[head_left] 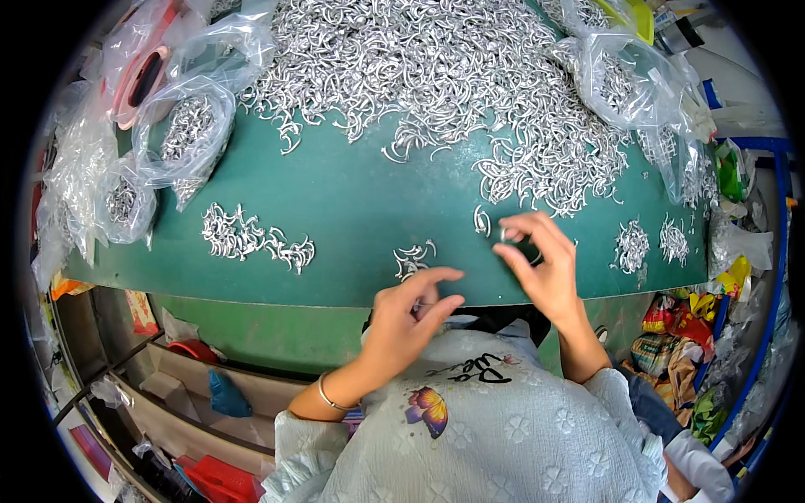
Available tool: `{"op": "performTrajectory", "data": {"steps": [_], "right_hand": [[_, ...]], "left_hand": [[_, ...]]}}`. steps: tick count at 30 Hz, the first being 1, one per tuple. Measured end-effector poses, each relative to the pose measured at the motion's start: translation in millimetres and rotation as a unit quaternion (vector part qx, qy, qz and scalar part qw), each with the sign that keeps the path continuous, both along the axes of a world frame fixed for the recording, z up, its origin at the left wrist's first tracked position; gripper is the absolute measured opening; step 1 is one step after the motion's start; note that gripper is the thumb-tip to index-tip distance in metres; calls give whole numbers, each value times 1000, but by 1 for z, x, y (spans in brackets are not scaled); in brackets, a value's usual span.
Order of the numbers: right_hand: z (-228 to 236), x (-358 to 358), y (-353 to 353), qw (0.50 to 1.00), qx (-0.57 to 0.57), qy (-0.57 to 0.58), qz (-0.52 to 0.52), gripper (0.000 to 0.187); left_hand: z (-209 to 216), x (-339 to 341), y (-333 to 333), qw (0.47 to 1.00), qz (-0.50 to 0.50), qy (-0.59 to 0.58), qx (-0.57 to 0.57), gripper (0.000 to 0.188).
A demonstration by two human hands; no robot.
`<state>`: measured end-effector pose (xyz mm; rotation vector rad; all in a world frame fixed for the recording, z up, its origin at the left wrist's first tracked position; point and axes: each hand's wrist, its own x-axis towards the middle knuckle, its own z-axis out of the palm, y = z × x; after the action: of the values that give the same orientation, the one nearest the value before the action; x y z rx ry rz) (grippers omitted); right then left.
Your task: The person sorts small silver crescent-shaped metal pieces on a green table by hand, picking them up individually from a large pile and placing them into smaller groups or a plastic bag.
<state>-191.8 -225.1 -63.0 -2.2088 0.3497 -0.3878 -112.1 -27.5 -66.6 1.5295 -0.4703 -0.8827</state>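
The head cam's sitting above the near edge of the green table (335,193), pointing steeply down and facing across it. It's hanging close enough to be catching the left hand (407,318) and right hand (545,264) by that edge, which the fisheye's bending into a curve.

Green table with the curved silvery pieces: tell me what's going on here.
A person's right hand seems to pinch a small silvery piece over the green table. The left hand is half curled at the near edge; whether it holds anything is unclear. A large heap lies beyond, with smaller clusters nearer.
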Motion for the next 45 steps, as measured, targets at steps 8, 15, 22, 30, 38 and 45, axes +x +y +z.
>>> {"op": "performTrajectory", "data": {"steps": [8, 15, 22, 30, 38, 45], "right_hand": [[4, 9, -4, 996, -57, -32, 62, 24], [-4, 3, -7, 997, -65, -19, 30, 16], [6, 15, -28, 992, -121, 14, 18, 39], [-3, 19, -17, 979, -198, 53, 19, 31], [10, -1, 6, 988, 2, 32, 153, 17], [10, -18, -3, 994, 95, -48, 24, 10]], "left_hand": [[-14, -8, -17, 891, -32, 436, -122, 45], [-11, -10, -28, 819, 44, 542, -183, 49], [-11, -13, -37, 813, 38, 543, -204, 54], [-9, -13, -34, 793, 43, 553, -252, 51], [-16, -18, -32, 796, 66, 541, -262, 47], [-12, -15, -35, 818, 52, 531, -215, 45]]}}
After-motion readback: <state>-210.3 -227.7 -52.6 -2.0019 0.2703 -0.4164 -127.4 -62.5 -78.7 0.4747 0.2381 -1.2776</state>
